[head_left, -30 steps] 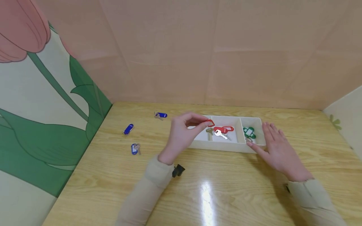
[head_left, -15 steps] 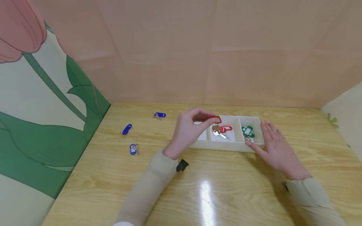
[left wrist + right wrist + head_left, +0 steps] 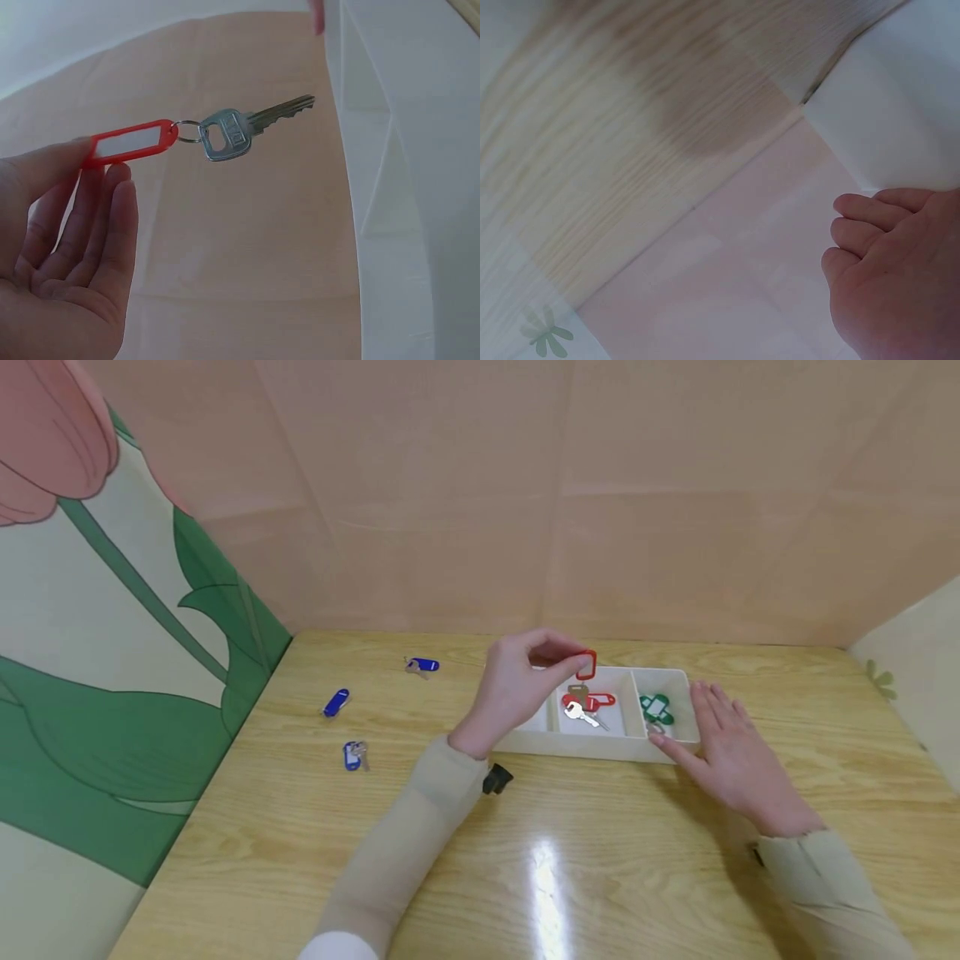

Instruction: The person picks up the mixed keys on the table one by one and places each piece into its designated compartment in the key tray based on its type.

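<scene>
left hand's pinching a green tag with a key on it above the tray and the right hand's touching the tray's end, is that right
Not quite: the tag in the left hand is red, as the left wrist view shows. The key on it, above the tray, and the right hand touching its end are right.
</scene>
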### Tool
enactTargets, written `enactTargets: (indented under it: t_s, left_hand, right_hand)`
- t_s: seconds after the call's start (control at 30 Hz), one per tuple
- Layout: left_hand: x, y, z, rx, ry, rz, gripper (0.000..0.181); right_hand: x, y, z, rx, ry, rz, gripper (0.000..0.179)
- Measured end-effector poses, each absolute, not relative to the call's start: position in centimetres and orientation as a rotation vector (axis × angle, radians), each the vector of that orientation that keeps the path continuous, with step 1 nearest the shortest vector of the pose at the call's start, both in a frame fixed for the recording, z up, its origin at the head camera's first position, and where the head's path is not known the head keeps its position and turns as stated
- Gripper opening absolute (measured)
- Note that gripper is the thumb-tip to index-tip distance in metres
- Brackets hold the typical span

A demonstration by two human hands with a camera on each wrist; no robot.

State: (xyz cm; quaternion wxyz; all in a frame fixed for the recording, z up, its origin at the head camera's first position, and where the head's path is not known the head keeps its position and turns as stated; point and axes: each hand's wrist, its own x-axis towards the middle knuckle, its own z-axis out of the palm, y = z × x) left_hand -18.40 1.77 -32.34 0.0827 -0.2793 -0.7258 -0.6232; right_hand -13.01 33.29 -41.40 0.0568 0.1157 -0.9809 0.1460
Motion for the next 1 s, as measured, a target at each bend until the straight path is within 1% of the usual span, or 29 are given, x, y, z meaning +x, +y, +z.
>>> enactTargets:
  t_s: [0.33,0.6,1.0]
  left_hand:
    - [-20.0,2.5,-32.6,-0.797,-2.267,-1.831,0.009]
    - [-21.0,3.1,-34.0,-0.817,-2.307,-1.789,0.007]
    - [-20.9,3.2,-36.3,-0.812,-2.407,-1.754,0.008]
  right_hand:
    - [-12.9,33.3,-41.3,0.378,-2.960,0.463,0.100]
    - [-12.8,33.3,-41.3,0.368,-2.968,0.462,0.101]
    - [-13.0,33.4,-41.7,0.360,-2.976,0.456,0.102]
